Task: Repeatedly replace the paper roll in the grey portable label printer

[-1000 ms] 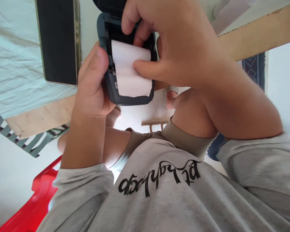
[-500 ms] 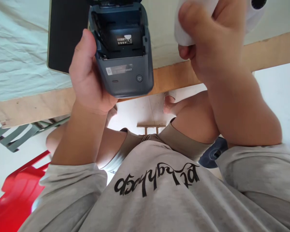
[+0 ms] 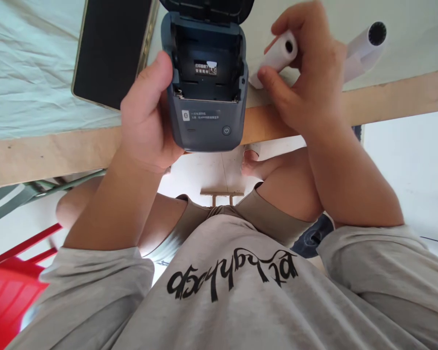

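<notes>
Left hand point(image 3: 146, 121): we are gripping the printer point(image 3: 207, 92) from its left side, thumb lying along its edge, the other fingers hidden behind it.
Printer: we are holding it up over the desk point(image 3: 40, 150) edge, its lid point(image 3: 208, 9) standing open and its paper bay showing dark inside.
Right hand point(image 3: 310, 82): we are pinching a paper roll point(image 3: 275, 56) between thumb and curled fingers point(image 3: 273, 85), just right of the printer.
Second roll point(image 3: 365, 46): it is lying on the desk beyond our right hand.
Phone point(image 3: 111, 51): it is lying flat on the desk, left of the printer.
</notes>
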Demonstrator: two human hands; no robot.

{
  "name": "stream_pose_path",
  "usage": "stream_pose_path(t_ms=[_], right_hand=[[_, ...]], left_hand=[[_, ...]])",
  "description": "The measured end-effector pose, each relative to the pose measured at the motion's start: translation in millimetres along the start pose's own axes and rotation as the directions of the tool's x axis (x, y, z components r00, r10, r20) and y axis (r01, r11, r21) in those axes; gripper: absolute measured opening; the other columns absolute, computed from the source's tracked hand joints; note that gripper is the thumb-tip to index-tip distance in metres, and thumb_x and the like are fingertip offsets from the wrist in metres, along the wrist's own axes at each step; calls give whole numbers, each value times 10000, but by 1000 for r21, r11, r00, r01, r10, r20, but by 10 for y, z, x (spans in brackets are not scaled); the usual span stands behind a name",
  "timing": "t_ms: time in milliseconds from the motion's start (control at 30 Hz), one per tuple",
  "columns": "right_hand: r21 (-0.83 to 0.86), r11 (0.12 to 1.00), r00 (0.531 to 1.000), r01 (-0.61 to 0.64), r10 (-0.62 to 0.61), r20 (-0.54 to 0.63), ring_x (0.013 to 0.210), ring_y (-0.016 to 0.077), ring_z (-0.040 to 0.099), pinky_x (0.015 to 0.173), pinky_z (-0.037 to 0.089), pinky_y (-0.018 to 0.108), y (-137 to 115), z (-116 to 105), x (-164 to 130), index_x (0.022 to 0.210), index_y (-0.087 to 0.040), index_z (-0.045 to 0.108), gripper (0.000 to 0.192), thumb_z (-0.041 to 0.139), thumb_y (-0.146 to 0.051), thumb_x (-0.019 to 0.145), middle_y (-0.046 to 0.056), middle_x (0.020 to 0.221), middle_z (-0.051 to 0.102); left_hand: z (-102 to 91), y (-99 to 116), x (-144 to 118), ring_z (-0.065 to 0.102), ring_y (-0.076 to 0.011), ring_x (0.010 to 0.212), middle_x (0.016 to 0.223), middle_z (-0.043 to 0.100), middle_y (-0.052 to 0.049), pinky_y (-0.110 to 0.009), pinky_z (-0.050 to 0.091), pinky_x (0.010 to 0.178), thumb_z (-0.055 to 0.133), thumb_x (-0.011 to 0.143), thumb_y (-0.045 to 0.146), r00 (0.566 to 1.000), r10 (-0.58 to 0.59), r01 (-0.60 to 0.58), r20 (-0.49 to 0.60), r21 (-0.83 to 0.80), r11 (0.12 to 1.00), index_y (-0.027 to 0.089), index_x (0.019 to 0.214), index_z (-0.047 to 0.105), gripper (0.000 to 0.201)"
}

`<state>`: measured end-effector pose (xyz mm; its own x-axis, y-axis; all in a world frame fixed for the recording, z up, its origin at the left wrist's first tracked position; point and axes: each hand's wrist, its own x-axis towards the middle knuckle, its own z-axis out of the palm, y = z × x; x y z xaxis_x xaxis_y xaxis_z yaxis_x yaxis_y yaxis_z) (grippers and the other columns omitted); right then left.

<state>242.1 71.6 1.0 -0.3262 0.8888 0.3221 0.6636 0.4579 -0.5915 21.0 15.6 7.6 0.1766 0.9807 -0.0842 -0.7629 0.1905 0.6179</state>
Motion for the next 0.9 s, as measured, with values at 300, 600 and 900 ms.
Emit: stream_pose_path(t_ms=[300, 600, 900], right_hand=[[15, 958, 847, 286, -245, -473, 1175, 114, 650, 1061, 525, 310, 227, -395, -170, 1192, -365, 687, 243, 538, -354, 1001, -70, 1125, 686], [-107, 910, 853, -400, 326, -408, 949, 160, 550, 989, 443, 405, 547, -601, -180, 970, -170, 758, 294, 747, -80, 690, 70, 994, 595], [241, 952, 895, -189, 268, -356, 804, 101, 371, 812, 346, 309, 308, -520, -158, 999, -245, 562, 439, 565, -131, 575, 37, 1020, 494]], left_hand=[[-82, -58, 10, 723, -299, 1251, 1008, 797, -85, -454, 641, 1089, 457, 1065, 390, 999, -26, 27, -22, 39, 999, 135, 885, 743, 423], [-79, -86, 29, 767, -219, 977, 923, 748, -64, -364, 687, 893, 495, 1059, 397, 1000, 24, -25, 21, 26, 999, 109, 946, 722, 384], [-57, -45, 35, 717, -243, 940, 871, 686, -91, -313, 621, 687, 460, 1045, 343, 1000, 3, 0, -23, 115, 993, 129, 953, 705, 338]])
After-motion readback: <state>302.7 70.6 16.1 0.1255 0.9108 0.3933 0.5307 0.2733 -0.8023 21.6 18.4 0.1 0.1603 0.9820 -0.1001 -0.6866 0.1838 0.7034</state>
